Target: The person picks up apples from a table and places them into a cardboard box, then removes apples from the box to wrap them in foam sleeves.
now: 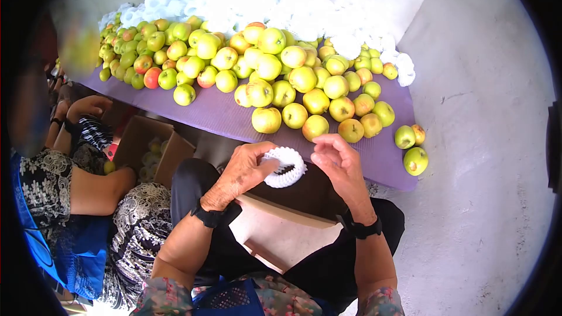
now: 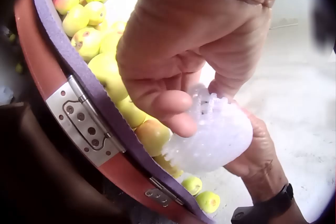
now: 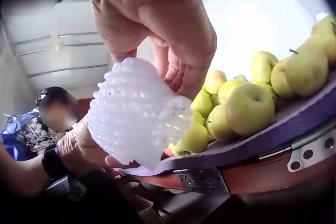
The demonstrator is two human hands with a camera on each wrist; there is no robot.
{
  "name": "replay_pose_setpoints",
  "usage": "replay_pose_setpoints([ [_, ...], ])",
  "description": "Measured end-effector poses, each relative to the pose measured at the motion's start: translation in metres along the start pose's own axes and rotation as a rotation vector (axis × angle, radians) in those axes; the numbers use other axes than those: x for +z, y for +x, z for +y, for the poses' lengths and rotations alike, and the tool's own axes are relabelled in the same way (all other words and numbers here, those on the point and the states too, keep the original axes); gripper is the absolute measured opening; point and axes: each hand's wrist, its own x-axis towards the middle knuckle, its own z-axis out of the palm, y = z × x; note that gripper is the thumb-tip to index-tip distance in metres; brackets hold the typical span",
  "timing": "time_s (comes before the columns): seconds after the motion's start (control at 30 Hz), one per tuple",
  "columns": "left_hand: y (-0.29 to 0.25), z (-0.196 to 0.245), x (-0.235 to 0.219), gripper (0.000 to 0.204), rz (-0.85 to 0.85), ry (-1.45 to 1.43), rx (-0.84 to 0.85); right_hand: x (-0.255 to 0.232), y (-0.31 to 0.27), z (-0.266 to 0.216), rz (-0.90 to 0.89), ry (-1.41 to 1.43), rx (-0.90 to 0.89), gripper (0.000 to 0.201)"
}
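Observation:
In the head view my left hand (image 1: 241,169) pinches a white foam fruit net (image 1: 293,177) between thumb and fingers. The net forms a round ring with a dark hollow in its middle. Just right of it, my right hand (image 1: 341,167) is raised with its fingers loosely bent and a narrow gap to the net. From the left wrist, the net (image 2: 215,134) looks ribbed and puffed out below the fingers (image 2: 173,106). Seen from the right wrist, the net (image 3: 136,113) overlaps the right fingertips. Behind the hands lie several yellow-green apples (image 1: 269,120).
A purple mat (image 1: 216,111) covers the table holding the apples. White foam nets (image 1: 246,0) are heaped along the back. An open cardboard box (image 1: 281,210) stands below my hands. Another person's arm (image 1: 96,190) and a second box (image 1: 137,140) are at left.

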Motion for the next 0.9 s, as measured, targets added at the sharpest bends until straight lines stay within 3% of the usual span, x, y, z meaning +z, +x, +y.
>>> replay_pose_setpoints([
  [0.07, -0.003, -0.015, 0.007, 0.024, 0.212, 0.108, 0.052, 0.004, -0.007, -0.001, 0.043, 0.024, -0.020, 0.033],
  [0.17, -0.013, -0.001, 0.015, 0.024, 0.342, 0.380, 0.077, 0.020, -0.010, -0.005, -0.008, -0.151, 0.036, 0.034],
  [0.3, -0.019, -0.007, 0.030, 0.023, 0.319, 0.487, 0.079, 0.041, -0.015, 0.019, -0.025, -0.297, -0.104, 0.036],
  [0.5, -0.009, -0.027, 0.035, 0.024, 0.371, 0.650, 0.206, 0.043, -0.014, 0.030, -0.073, -0.270, -0.090, 0.031],
  [0.67, -0.003, -0.027, 0.033, 0.026, 0.375, 0.597, 0.240, 0.032, -0.013, 0.026, -0.146, -0.249, -0.089, 0.028],
  [0.77, 0.003, -0.034, 0.030, 0.027, 0.262, 0.436, 0.301, 0.025, -0.009, 0.029, -0.099, -0.237, -0.043, 0.030],
  [0.9, 0.003, -0.019, 0.028, 0.026, 0.248, 0.363, 0.211, 0.019, -0.004, 0.031, -0.093, -0.215, -0.002, 0.031],
])
